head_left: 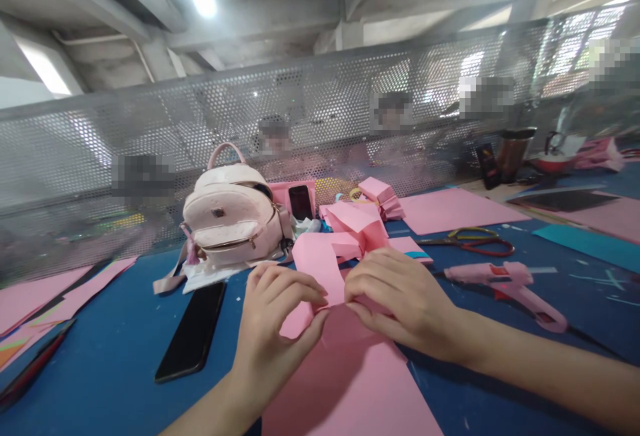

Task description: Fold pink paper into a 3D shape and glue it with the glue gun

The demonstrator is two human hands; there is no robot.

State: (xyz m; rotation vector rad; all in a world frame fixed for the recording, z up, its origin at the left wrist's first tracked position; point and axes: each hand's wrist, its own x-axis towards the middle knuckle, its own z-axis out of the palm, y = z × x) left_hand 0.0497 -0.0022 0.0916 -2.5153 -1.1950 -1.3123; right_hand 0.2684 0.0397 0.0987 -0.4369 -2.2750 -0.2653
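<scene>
Pink paper strip (320,269) pinched by left hand (273,329) and right hand (400,303); backpack badge (218,212) unreadable.

Just the one camera, on the person's head, close over the near edge of the table (115,356). It faces forward and slightly down across the table to the mesh (75,156) at its far side. The left hand (273,329), right hand (400,303) and paper (317,266) lie right beneath it.

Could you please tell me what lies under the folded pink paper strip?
A large pink sheet on the blue table, below the pink paper strip pinched by left hand and right hand. Whatever the sheet covers is hidden.
</scene>
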